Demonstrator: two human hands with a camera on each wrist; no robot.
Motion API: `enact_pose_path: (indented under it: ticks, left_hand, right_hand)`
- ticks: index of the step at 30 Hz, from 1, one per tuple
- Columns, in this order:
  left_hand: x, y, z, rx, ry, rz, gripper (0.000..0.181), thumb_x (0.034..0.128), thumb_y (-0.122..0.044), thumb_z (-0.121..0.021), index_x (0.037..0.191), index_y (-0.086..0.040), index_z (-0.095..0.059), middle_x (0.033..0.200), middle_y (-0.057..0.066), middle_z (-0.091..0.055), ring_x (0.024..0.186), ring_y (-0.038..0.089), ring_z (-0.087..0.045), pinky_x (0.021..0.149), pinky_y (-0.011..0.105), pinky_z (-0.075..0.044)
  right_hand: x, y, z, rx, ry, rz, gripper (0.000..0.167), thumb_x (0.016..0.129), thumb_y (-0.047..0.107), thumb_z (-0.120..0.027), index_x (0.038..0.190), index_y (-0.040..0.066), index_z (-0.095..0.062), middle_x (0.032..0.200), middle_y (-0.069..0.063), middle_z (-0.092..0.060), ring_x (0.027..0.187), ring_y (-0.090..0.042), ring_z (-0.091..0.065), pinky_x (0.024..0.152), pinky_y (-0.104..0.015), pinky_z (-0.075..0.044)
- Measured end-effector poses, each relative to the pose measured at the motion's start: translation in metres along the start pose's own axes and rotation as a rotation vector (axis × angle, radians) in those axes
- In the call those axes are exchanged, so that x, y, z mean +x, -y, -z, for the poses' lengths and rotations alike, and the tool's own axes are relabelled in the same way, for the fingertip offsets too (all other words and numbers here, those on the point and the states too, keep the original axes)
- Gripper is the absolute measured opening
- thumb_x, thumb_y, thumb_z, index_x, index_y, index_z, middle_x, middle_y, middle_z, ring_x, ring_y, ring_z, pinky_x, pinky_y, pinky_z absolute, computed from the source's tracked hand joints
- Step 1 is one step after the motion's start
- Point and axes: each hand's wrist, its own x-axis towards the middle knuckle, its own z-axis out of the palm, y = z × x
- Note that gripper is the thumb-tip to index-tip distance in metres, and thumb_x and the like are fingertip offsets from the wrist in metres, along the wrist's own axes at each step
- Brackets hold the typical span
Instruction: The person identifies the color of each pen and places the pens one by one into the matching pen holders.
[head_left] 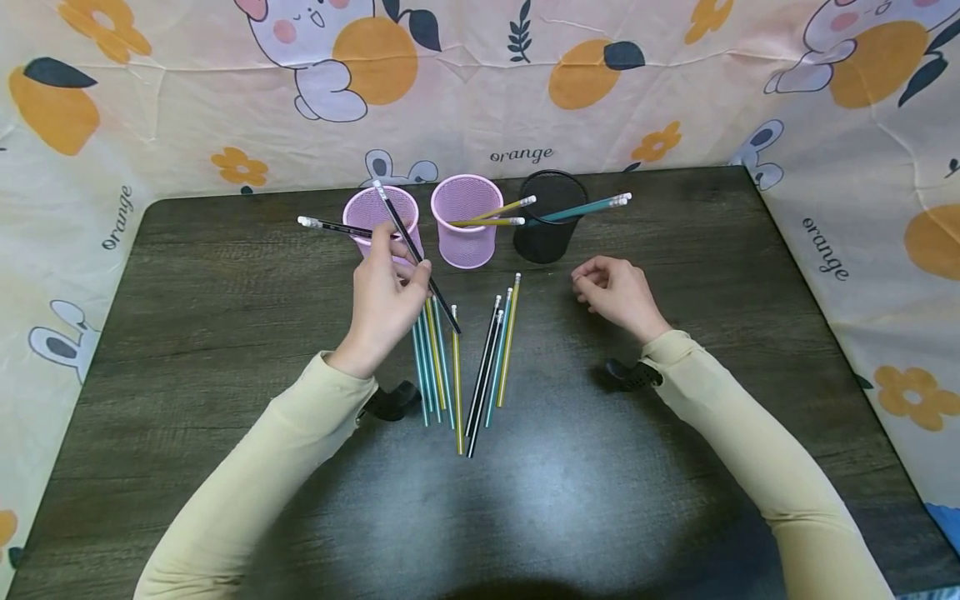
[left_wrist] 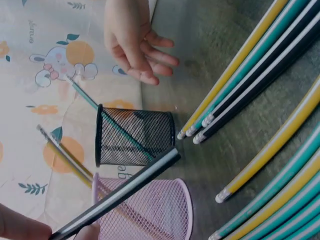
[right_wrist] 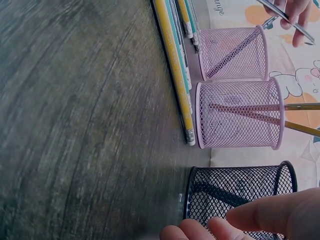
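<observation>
My left hand [head_left: 382,304] pinches a black pencil [head_left: 397,219] between thumb and fingers, slanted over the left pink mesh cup [head_left: 358,208]. In the left wrist view the held pencil [left_wrist: 125,190] crosses in front of the cups. Another black pencil [head_left: 330,225] leans in that left cup. Yellow pencils [head_left: 495,222] lean in the middle pink cup [head_left: 467,247], and teal ones [head_left: 588,207] in the black cup [head_left: 543,245]. My right hand [head_left: 618,293], fingers loosely bent and holding nothing, is just right of the black cup, near the tabletop.
On the dark table [head_left: 225,292] lie two groups of pencils, in front of the cups: teal and yellow ones [head_left: 458,392] at left, black, teal and yellow ones [head_left: 506,358] at right. A patterned cloth [head_left: 465,100] stands behind the table.
</observation>
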Motion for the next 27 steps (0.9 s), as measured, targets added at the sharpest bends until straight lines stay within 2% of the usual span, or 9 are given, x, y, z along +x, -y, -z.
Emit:
enact_pose_path:
  ticks: [2,5,9,14,19,27]
  left_hand:
    - [0.001,-0.001,0.003,-0.026,-0.03,0.001,0.041,0.0852,0.002,-0.057,0.123,0.007,-0.044,0.096,0.016,-0.06,0.071,0.023,-0.067,0.058,0.014,-0.048]
    - [0.004,-0.001,0.006,-0.059,-0.081,-0.005,0.041,0.085,0.004,-0.056,0.124,0.007,-0.045,0.096,0.016,-0.06,0.068,0.009,-0.063,0.059,0.012,-0.049]
    - [0.008,-0.001,0.012,-0.127,-0.148,-0.01,0.043,0.0856,0.006,-0.056,0.127,0.005,-0.044,0.093,0.012,-0.058,0.065,-0.003,-0.059,0.059,0.016,-0.052]
    - [0.013,-0.003,0.021,-0.174,-0.234,-0.002,0.039,0.0879,0.004,-0.054,0.125,0.004,-0.044,0.089,0.004,-0.056,0.065,-0.004,-0.061,0.061,0.018,-0.053]
    - [0.017,-0.004,0.029,-0.218,-0.272,0.001,0.035,0.089,0.004,-0.052,0.123,0.006,-0.044,0.089,0.0,-0.058,0.069,-0.002,-0.063,0.069,0.022,-0.055]
    - [0.021,-0.002,0.036,-0.232,-0.354,-0.056,0.029,0.0916,0.002,-0.051,0.119,0.007,-0.047,0.095,0.013,-0.068,0.074,-0.002,-0.067,0.073,0.021,-0.055]
  right_hand:
    - [0.0,0.001,0.0,0.0,0.003,-0.004,0.023,0.094,0.015,-0.053,0.106,0.0,-0.066,0.093,-0.019,-0.071,0.078,-0.028,-0.069,0.057,-0.022,-0.053]
    - [0.0,0.001,0.0,0.0,0.005,-0.008,0.023,0.094,0.015,-0.053,0.106,0.0,-0.066,0.093,-0.019,-0.071,0.079,-0.028,-0.069,0.058,-0.022,-0.053]
    - [0.0,0.001,0.0,0.0,0.007,-0.012,0.024,0.094,0.015,-0.052,0.106,0.001,-0.066,0.093,-0.018,-0.071,0.078,-0.028,-0.069,0.058,-0.023,-0.054]
    - [0.0,0.0,0.001,0.005,0.017,-0.014,0.025,0.094,0.015,-0.051,0.107,0.001,-0.066,0.094,-0.018,-0.071,0.078,-0.028,-0.069,0.059,-0.025,-0.054]
    - [0.0,-0.001,0.001,0.008,0.025,-0.014,0.025,0.094,0.015,-0.052,0.108,0.001,-0.066,0.095,-0.018,-0.071,0.078,-0.028,-0.069,0.06,-0.025,-0.055]
    - [0.0,-0.001,0.001,0.008,0.023,-0.015,0.025,0.093,0.015,-0.051,0.108,0.001,-0.066,0.094,-0.018,-0.071,0.078,-0.028,-0.069,0.06,-0.025,-0.054]
